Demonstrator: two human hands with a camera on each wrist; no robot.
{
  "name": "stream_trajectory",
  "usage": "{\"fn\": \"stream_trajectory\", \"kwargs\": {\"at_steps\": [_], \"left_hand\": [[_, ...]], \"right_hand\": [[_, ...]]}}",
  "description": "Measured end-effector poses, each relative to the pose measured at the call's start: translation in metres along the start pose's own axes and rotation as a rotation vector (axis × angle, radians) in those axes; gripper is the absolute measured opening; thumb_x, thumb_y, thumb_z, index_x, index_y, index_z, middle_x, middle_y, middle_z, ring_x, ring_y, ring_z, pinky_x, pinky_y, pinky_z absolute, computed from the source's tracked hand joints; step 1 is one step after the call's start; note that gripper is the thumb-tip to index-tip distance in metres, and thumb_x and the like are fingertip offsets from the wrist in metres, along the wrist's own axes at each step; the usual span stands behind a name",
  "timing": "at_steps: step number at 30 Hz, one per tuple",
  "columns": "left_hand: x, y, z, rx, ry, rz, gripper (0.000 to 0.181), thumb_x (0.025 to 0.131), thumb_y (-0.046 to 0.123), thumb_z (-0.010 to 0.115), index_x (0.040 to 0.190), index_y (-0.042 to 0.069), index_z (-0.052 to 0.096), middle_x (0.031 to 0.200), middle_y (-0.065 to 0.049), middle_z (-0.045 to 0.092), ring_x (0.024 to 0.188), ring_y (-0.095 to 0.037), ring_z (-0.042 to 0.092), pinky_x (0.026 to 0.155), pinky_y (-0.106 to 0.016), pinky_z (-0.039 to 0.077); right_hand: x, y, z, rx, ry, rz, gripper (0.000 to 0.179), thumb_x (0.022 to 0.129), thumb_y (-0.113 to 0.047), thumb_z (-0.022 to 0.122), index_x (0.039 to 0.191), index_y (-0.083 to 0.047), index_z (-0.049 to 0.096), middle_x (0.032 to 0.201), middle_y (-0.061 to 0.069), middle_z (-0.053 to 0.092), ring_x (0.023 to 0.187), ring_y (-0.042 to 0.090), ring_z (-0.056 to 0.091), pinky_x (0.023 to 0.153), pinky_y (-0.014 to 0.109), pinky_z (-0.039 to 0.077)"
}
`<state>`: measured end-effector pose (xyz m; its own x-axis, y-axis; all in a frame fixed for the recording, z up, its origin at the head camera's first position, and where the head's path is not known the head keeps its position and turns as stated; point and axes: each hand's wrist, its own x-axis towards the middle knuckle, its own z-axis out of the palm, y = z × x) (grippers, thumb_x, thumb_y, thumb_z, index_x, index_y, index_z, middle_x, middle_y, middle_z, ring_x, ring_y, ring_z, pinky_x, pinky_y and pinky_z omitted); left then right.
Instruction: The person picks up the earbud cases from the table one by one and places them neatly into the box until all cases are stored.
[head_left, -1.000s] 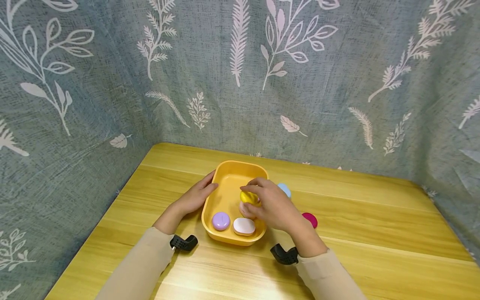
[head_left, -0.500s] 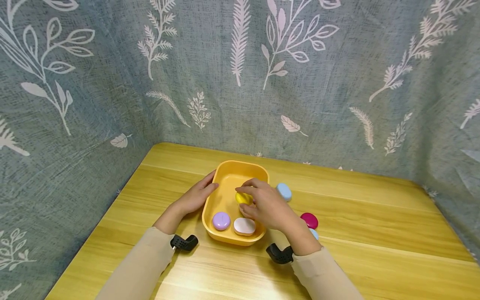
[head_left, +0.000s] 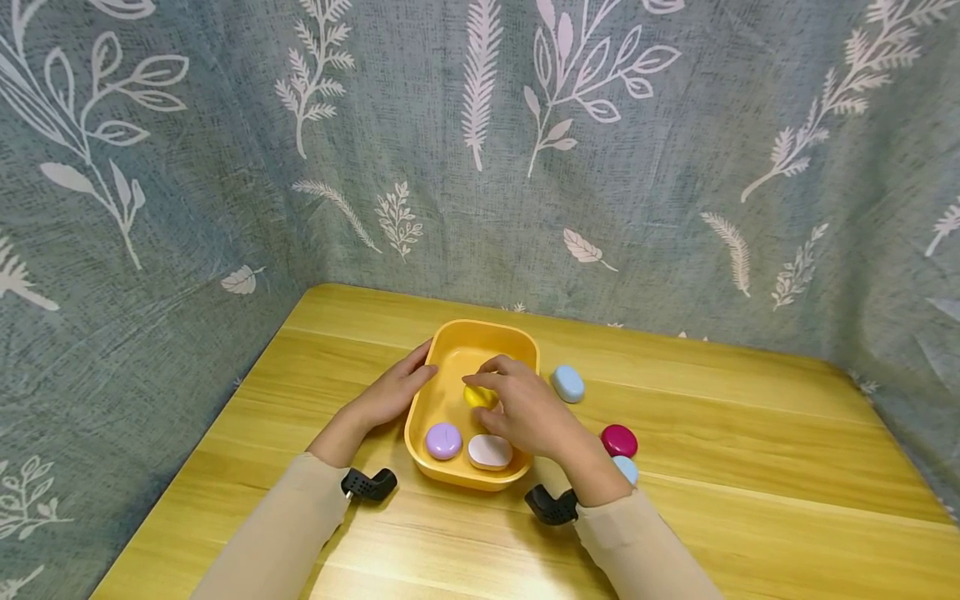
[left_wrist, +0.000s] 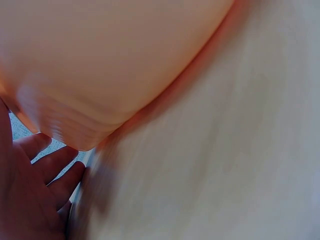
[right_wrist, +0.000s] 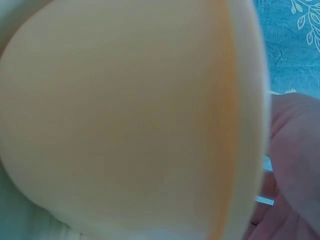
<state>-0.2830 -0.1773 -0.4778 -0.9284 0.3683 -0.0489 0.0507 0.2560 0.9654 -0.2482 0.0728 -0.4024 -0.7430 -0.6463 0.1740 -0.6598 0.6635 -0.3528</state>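
A yellow-orange plastic tub [head_left: 442, 479] stands on the wooden table. My left hand [head_left: 390, 393] grips its left side, thumb over the rim and fingers along the outside wall. Inside the tub, my right hand [head_left: 517, 408] pinches a smooth yellow piece [head_left: 478, 396], partly hidden by the fingers. Nearer the tub's front end lie a lilac round piece [head_left: 444, 441] with a line across its top and a white oval piece [head_left: 491, 452]. In the right wrist view the tub's wall [right_wrist: 125, 115] hides most of the right hand [right_wrist: 297, 150].
Right of the tub, a light blue oval piece [head_left: 568, 384] lies on the table [head_left: 750, 433]. A dark pink round piece [head_left: 619, 441] and another light blue piece [head_left: 626, 469], partly behind the right forearm, lie closer. A leaf-patterned curtain [head_left: 450, 242] hangs behind the table.
The right hand has moved left and lower inside the tub with the yellow piece. A pale pink piece under it is now hidden. The left hand has stayed in place.
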Motion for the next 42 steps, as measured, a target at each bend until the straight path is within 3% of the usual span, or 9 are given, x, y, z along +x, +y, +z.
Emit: {"fn": "stream_trajectory", "kwargs": {"at_steps": [7,17,35,42], "left_hand": [[0.0,-0.001,0.0,0.005,0.005,0.01,0.06,0.113,0.033,0.038,0.168,0.027,0.015,0.173,-0.005,0.021,0.15,-0.029,0.043,0.121,-0.049,0.039],[0.0,-0.001,-0.001,0.011,0.0,0.002,0.059,0.114,0.034,0.038,0.168,0.029,0.016,0.173,-0.003,0.022,0.15,-0.027,0.043,0.121,-0.047,0.04],[0.0,-0.002,-0.001,0.01,-0.008,-0.002,0.059,0.114,0.035,0.038,0.168,0.029,0.015,0.174,0.0,0.019,0.158,-0.024,0.025,0.126,-0.049,0.031],[0.0,-0.003,-0.002,0.015,-0.005,0.002,0.059,0.113,0.036,0.039,0.168,0.029,0.015,0.174,0.0,0.02,0.158,-0.024,0.027,0.126,-0.049,0.031]], "right_hand": [[0.004,-0.001,0.004,0.012,-0.03,0.016,0.042,0.093,-0.02,0.078,0.134,-0.012,0.071,0.133,0.011,0.064,0.12,0.03,0.061,0.101,0.045,0.052],[0.01,-0.003,0.011,0.02,-0.065,0.035,0.042,0.094,-0.021,0.078,0.134,-0.011,0.071,0.134,0.011,0.064,0.122,0.031,0.061,0.106,0.046,0.051],[0.014,-0.004,0.024,0.002,-0.079,0.036,0.046,0.094,-0.019,0.079,0.138,-0.012,0.068,0.132,0.008,0.065,0.112,0.025,0.066,0.095,0.042,0.056],[0.015,-0.004,0.028,-0.002,-0.097,0.056,0.048,0.094,-0.019,0.078,0.14,-0.012,0.066,0.132,0.007,0.064,0.111,0.022,0.066,0.096,0.039,0.056]]}}
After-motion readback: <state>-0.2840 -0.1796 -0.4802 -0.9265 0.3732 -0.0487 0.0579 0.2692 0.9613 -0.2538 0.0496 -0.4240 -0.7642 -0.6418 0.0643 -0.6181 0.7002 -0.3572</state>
